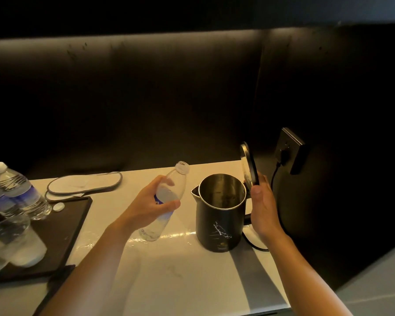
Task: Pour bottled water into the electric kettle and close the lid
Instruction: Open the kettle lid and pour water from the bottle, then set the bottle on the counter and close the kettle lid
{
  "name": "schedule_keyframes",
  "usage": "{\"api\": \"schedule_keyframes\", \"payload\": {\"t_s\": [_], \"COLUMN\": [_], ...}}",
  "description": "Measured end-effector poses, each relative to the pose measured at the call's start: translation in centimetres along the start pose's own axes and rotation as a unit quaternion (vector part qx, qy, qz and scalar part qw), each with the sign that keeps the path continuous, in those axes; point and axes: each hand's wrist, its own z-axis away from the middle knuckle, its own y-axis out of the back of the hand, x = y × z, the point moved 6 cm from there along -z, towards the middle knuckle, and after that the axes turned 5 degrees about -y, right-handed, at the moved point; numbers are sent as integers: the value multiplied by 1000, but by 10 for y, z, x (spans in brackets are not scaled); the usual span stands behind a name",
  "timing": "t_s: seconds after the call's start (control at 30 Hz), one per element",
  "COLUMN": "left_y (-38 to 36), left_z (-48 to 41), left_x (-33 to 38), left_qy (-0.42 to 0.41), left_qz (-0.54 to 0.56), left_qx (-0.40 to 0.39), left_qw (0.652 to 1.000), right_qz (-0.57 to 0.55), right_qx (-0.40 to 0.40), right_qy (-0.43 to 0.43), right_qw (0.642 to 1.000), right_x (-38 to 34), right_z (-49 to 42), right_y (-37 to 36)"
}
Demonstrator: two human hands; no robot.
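Your left hand (151, 201) is gripping the uncapped water bottle (167, 201), tilting its mouth toward the electric kettle (219, 215), which is standing on the pale counter (169, 281). Your right hand (263, 213) is resting against the raised lid (249, 165), thumb touching its lower edge, fingers hidden behind. A loose cap (58, 206) is lying on the dark tray (73, 220).

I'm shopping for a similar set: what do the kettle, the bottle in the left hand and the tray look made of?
Kettle: shiny steel-looking interior, matte black shell with white marble-like veins, probably coated.
Bottle: clear thin plastic; you see through it.
Tray: dark, smooth and matte, possibly wood or plastic; unclear.
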Motion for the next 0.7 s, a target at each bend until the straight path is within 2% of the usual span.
{"api": "schedule_keyframes", "payload": {"t_s": [0.13, 0.3, 0.37, 0.5, 0.7], "left_y": [-7, -11, -15, -19, -20], "left_z": [9, 21, 25, 26, 26], "left_x": [-33, -60, -67, -72, -72], "left_qy": [14, 23, 41, 46, 24], "left_qz": [56, 24, 11, 5, 1], "left_qx": [128, 293, 335, 346, 307], "left_qw": [990, 956, 941, 937, 951], "right_qz": [3, -7, -7, -4, -18], "right_qx": [3, 3, 5, -4, -16], "right_qy": [-11, -8, -5, -10, -29], "right_qw": [1000, 1000, 1000, 1000, 999], "right_x": [3, 10, 13, 15, 15], "right_z": [-1, -2, -2, -3, -3], "right_y": [0, 2, 2, 3, 2]}}
